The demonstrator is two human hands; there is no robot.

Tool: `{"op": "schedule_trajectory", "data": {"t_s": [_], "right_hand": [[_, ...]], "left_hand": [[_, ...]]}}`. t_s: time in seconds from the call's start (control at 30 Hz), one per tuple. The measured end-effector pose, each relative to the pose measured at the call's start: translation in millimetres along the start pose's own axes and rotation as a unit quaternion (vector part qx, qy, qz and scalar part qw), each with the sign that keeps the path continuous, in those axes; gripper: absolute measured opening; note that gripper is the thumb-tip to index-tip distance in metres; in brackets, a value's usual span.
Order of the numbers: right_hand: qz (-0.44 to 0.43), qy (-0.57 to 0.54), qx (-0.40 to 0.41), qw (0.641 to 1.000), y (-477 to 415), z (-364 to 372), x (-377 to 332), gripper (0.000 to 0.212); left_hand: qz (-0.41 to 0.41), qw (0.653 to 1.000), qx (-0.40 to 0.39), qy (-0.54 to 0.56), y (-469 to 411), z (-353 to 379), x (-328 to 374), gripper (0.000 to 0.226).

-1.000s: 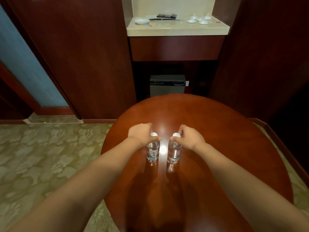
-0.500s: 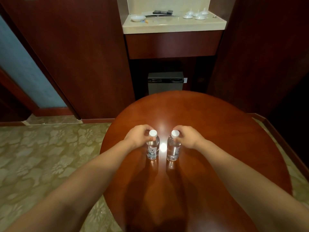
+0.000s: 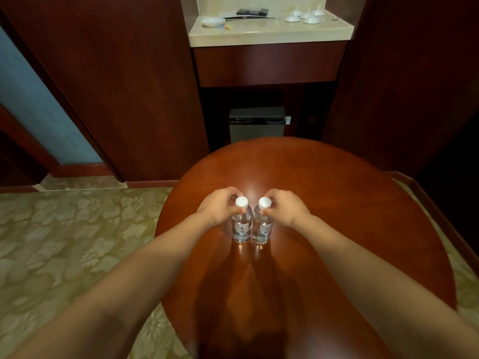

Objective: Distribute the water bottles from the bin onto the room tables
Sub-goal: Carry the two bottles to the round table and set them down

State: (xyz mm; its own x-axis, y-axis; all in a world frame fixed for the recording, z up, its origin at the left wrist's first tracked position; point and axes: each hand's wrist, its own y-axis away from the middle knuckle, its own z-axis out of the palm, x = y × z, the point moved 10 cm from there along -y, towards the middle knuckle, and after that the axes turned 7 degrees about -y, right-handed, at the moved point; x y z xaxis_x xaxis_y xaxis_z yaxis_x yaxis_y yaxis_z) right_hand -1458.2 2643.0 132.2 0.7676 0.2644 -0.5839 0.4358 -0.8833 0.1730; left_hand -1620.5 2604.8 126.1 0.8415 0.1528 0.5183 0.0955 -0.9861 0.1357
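Two small clear water bottles with white caps stand upright and almost touching in the middle of a round brown wooden table (image 3: 350, 216). My left hand (image 3: 220, 206) grips the neck of the left bottle (image 3: 241, 226). My right hand (image 3: 285, 207) grips the neck of the right bottle (image 3: 261, 229). Both bottles rest on the tabletop. No bin is in view.
Behind the table a dark wooden cabinet has a beige counter (image 3: 269, 35) with a white dish and several white cups. A grey box (image 3: 256, 124) sits in the recess below it. Patterned green carpet (image 3: 64, 242) lies to the left, a doorway at far left.
The two bottles have been brought closer together, from a clear gap to nearly touching. My hands stayed on their necks.
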Motion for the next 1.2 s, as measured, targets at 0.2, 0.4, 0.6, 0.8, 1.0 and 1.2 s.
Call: {"op": "schedule_trajectory", "data": {"t_s": [0.2, 0.4, 0.6, 0.8, 1.0, 1.2], "right_hand": [[0.016, 0.002, 0.009, 1.0, 0, -3, 1, 0.028], [0.035, 0.007, 0.014, 0.999, 1, -2, 1, 0.03], [0.041, 0.003, -0.005, 0.999, 4, 0, 1, 0.034], [0.033, -0.005, -0.033, 0.999, 19, 11, 7, 0.067], [0.019, 0.011, -0.022, 1.0, 59, 14, 19, 0.085], [0.008, 0.07, -0.032, 0.997, 113, 16, 30, 0.098]], "left_hand": [[0.01, 1.0, -0.011, 0.014, 2, -1, 3, 0.031], [0.007, 1.0, -0.012, 0.022, 6, 0, 6, 0.031], [-0.007, 0.999, -0.01, 0.031, 9, 0, 6, 0.037], [-0.033, 0.998, -0.059, 0.017, 22, 13, 8, 0.086], [-0.069, 0.997, -0.04, -0.013, 58, 14, 1, 0.1], [-0.086, 0.994, -0.018, -0.062, 115, 21, 8, 0.105]]}}
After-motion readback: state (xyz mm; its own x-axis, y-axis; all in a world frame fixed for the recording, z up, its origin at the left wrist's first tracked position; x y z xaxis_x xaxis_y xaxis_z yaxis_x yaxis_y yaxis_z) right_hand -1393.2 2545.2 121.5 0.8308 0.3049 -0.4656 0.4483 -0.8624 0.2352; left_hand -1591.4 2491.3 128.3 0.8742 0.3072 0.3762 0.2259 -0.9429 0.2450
